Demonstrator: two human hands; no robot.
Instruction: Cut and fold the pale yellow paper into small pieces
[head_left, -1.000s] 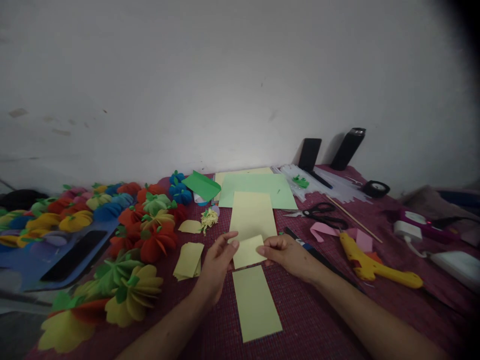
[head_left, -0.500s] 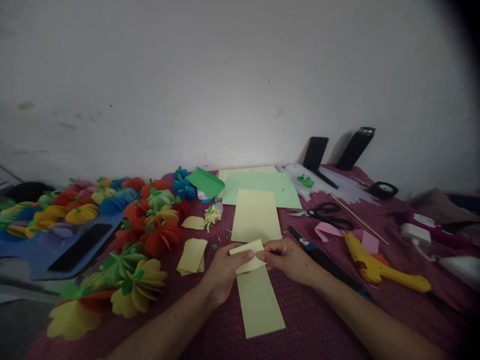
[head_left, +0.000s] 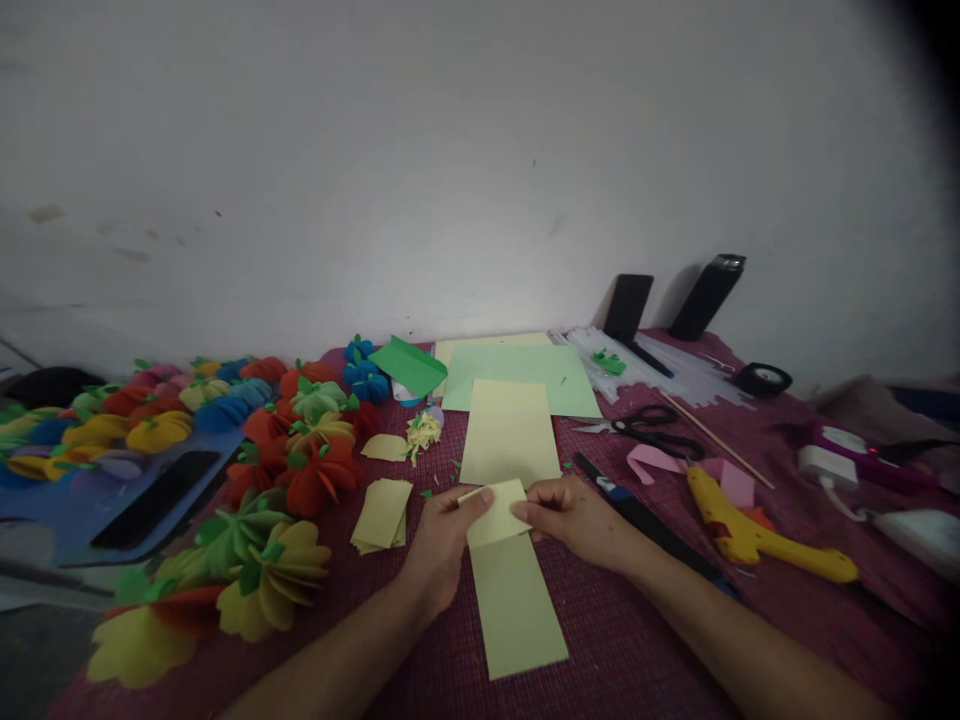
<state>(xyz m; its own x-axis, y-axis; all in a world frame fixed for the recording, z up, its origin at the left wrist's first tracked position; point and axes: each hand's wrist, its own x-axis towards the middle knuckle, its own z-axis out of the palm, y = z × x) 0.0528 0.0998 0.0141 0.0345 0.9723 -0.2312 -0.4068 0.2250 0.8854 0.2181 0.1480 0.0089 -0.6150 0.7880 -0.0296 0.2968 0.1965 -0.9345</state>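
Note:
A small pale yellow paper piece [head_left: 500, 518] is pinched at its far left corner by my left hand [head_left: 442, 545], thumb on top. At its right edge, the thumb and fingers of my right hand [head_left: 581, 522] are closed on it. Directly below lies a longer pale yellow paper strip [head_left: 517, 610]; whether the two are joined by a fold I cannot tell. Beyond my fingers rests a larger yellow sheet [head_left: 511, 430]. Left of my left hand sits a stack of small yellow rectangles [head_left: 382, 514].
Colourful paper pumpkins [head_left: 322, 470] crowd the left side. A green sheet [head_left: 574, 382] lies at the back. On the right are scissors [head_left: 649, 428], a black-and-blue cutter [head_left: 652, 525], a yellow glue gun [head_left: 765, 540] and pink ribbon [head_left: 735, 482]. A black bottle [head_left: 705, 300] leans against the wall.
My left thumb has moved left and up, from the middle of the paper piece to its far left corner. The piece now lies lower and flatter over the strip. My right hand has barely moved.

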